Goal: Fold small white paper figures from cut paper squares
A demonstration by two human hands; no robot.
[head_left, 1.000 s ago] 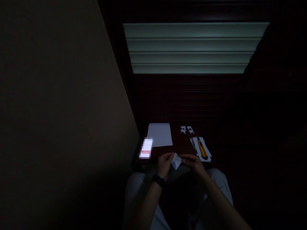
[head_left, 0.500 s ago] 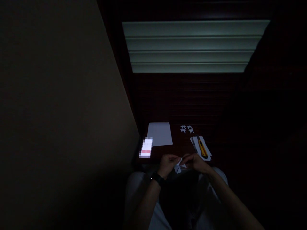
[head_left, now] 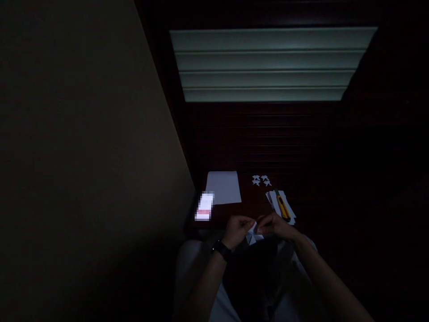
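Between my hands, above my lap, is a small folded piece of white paper (head_left: pixel 254 238) with creased, pointed flaps. My left hand (head_left: pixel 237 230) pinches its left side; a dark watch (head_left: pixel 221 249) is on that wrist. At its upper right edge, my right hand (head_left: pixel 272 224) grips the paper with thumb and fingers. Parts of the paper are hidden by the fingers. Just beyond my right hand, a yellow and black utility knife (head_left: pixel 283 208) lies on a stack of white paper sheets (head_left: pixel 291 206).
On the dark table (head_left: pixel 231 214), a large white sheet (head_left: pixel 224 187) lies at the left, partly under a lit phone (head_left: pixel 204 206). Several small folded white paper pieces (head_left: pixel 261 180) are grouped toward the back. A wall (head_left: pixel 100 134) rises on the left, and a slatted panel (head_left: pixel 264 152) stands behind the table.
The folded paper has shifted slightly right and turned in my hands. My right fingers have drawn closer to my left and closed on its upper edge.
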